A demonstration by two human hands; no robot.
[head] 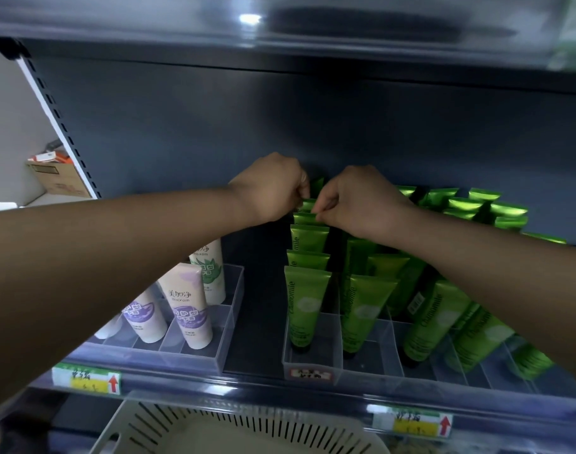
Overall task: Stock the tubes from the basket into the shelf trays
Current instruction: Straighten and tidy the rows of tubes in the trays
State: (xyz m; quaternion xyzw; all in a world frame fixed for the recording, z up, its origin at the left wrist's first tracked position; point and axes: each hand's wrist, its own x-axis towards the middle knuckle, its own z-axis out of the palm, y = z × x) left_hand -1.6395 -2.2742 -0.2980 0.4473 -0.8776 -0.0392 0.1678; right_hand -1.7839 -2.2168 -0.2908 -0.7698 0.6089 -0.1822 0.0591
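At the bottom of the frame sits a pale slotted basket (pixel 234 427), below the shelf edge with its price tags (pixel 86 378). On the shelf, a clear tray (pixel 313 360) holds rows of green tubes (pixel 304 306); the tray at lower left (pixel 229 322) holds white tubes (pixel 188 306). The right forearm crosses the green rows. Farther back, the left hand (pixel 273 188) and right hand (pixel 355 198), fingers curled, pinch the back tube (pixel 308 204).

Left tray (pixel 231 322) and right tray (pixel 313 360) sit apart on the shelf (pixel 252 306), tubes (pixel 304 306) standing in both. Left hand (pixel 273 188) and right hand (pixel 362 198) meet over the right tray's rear left. Basket (pixel 149 421) below, in front.
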